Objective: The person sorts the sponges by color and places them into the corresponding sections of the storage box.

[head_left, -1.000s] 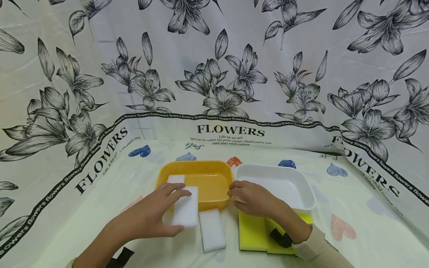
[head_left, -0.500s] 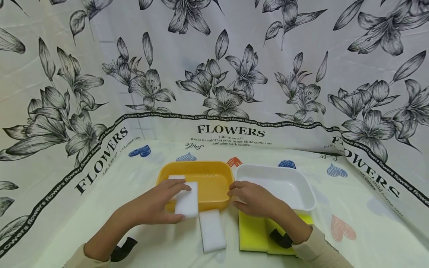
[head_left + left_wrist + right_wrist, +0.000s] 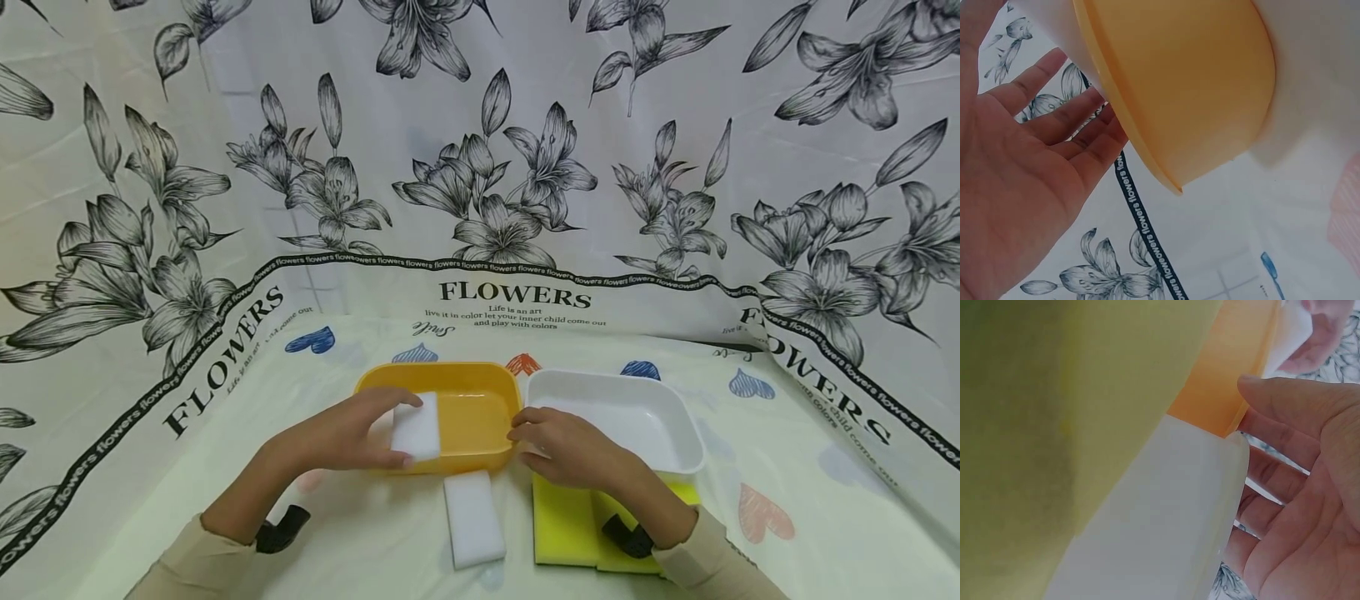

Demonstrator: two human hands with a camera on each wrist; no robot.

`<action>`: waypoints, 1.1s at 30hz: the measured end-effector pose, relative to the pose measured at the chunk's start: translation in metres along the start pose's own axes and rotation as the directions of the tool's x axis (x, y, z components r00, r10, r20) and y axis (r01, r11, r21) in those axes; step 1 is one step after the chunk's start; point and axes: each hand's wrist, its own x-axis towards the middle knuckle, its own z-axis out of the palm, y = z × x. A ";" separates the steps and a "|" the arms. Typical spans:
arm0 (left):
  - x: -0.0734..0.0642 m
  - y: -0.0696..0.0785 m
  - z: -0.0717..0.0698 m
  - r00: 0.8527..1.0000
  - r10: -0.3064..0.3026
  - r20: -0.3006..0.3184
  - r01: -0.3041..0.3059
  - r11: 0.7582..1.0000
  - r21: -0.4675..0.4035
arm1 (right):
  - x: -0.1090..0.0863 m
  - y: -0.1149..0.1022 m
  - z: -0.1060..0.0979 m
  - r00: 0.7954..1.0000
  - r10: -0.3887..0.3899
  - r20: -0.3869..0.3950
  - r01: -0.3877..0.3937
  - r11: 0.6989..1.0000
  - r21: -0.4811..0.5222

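Farther in goes the left hand (image 3: 341, 433) with its white sponge (image 3: 417, 429) | sponge at the orange tray's (image 3: 474, 417) left part, can't tell if touching bottom | left thumb and fingers pinch near and far ends | right hand (image 3: 566, 446) grips tray's right rim | I'd keep it level, release gently

White rectangular sponge block (image 3: 416, 429): clean-edged, broad face up, long side running front to back, gripped by its ends in the left hand (image 3: 351, 429). Sits over the left half of the orange-yellow plastic tray, partly above the rim; floor contact can't be told. Tray (image 3: 476, 417): oblong, rounded corners, glossy, upright, right hand (image 3: 566, 442) at its right rim.
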 end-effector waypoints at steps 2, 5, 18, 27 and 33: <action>0.002 -0.001 -0.002 1.000 -0.012 0.003 0.012 1.000 -0.015 | 0.000 -0.001 0.000 1.000 0.002 -0.001 -0.002 1.000 0.000; 0.005 0.000 -0.003 1.000 -0.021 0.004 0.021 1.000 -0.021 | 0.000 -0.001 0.000 1.000 0.003 -0.002 -0.003 1.000 0.001; 0.020 -0.009 -0.001 0.999 -0.053 0.001 0.053 0.998 -0.021 | 0.001 -0.001 -0.001 1.000 -0.001 0.008 0.001 1.000 -0.006; 0.029 -0.014 0.001 0.998 -0.062 0.019 0.063 0.998 -0.013 | 0.001 -0.001 0.000 1.000 0.006 0.010 -0.006 1.000 -0.010; 0.034 -0.017 0.002 0.996 -0.078 0.034 0.079 0.997 -0.018 | 0.001 -0.001 0.000 1.000 -0.007 0.002 0.007 1.000 -0.020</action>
